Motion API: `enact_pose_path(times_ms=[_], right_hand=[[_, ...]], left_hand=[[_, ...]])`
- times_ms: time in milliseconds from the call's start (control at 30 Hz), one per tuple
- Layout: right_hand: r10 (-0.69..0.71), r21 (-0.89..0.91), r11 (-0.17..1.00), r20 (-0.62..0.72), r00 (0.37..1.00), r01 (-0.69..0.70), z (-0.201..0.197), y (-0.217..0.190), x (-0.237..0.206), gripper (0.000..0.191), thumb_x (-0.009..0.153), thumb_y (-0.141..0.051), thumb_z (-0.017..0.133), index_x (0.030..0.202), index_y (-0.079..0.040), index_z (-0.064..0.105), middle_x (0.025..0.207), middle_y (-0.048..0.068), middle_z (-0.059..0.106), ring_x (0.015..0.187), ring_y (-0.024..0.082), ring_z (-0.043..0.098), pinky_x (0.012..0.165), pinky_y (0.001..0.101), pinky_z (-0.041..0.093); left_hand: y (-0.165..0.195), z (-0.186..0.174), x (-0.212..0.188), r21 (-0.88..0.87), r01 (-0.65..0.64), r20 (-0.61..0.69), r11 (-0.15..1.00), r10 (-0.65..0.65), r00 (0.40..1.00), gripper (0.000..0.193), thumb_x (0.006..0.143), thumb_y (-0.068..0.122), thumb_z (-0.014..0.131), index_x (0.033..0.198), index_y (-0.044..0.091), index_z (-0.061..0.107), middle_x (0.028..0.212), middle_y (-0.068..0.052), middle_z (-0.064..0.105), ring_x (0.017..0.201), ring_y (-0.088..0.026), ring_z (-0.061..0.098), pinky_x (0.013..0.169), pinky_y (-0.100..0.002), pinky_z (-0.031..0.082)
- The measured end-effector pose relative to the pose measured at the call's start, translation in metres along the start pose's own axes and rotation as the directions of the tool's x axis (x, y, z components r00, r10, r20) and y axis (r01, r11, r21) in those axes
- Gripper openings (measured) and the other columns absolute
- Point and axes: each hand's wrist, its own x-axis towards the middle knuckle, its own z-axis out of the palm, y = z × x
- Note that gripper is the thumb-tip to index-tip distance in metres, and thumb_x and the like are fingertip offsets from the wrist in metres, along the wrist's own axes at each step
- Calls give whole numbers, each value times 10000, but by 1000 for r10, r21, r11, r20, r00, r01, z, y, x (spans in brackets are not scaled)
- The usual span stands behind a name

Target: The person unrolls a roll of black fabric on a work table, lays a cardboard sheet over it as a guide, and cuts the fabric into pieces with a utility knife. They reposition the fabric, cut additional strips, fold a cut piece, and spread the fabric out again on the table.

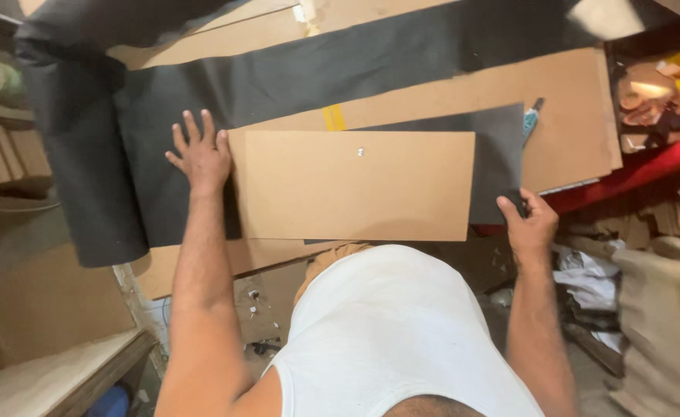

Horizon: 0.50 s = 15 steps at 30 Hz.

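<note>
Your left grip is flat and wide open, fingers fanned, palm pressed down on the black sheet right at the left short edge of the brown board. It holds nothing; it only pins. Your right grip is different: thumb and fingers pinched shut on the lower right corner of that same black sheet, where it pokes out past the board's right end.

Now the layout. The brown board is a long rectangle, and its long axis runs left to right across you, straight between your two hands. From the left grip, the board lies just to the right, its edge touching or nearly touching your fingers. From the right grip, the board lies to the left and a little farther from you, with a strip of dark sheet between. So the left hand is the nearer one to the board itself; the right is the one that actually has hold of the material.

The board lies flat on top of the black sheet, which spreads out to the left and droops over the counter edge. Beneath all that, more brown boards are stacked. A small blue-handled tool rests just beyond the sheet's upper right corner, apart from both hands.
</note>
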Motion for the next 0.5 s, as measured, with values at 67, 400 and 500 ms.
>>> enact_pose_path(times_ms=[67,400,500], right_hand=[[-248,-290,932,-81,965,216,-1,-32,1,287,936,-39,822,1182,58,711,1052,146,732,907,234,669,833,359,532],[-577,-524,775,-358,734,353,-105,-179,-42,122,1068,-58,777,1132,24,712,996,115,646,856,256,641,755,344,511],[-599,-548,769,-437,671,329,-156,-191,-65,130,1090,-69,785,1112,26,699,988,116,663,866,224,652,777,319,516]], left_hand=[[4,-1,5,19,49,77,999,-51,996,613,1053,474,468,1621,284,336,1721,-84,164,1564,-414,136,1127,-820,115],[151,31,-45,-206,-350,-63,914,344,937,918,958,476,785,1622,56,310,1706,-256,179,1588,-454,125,1199,-746,0],[245,43,-92,-389,-644,-63,658,679,732,1057,857,410,893,1646,57,285,1730,-225,177,1600,-425,136,1268,-648,56]])
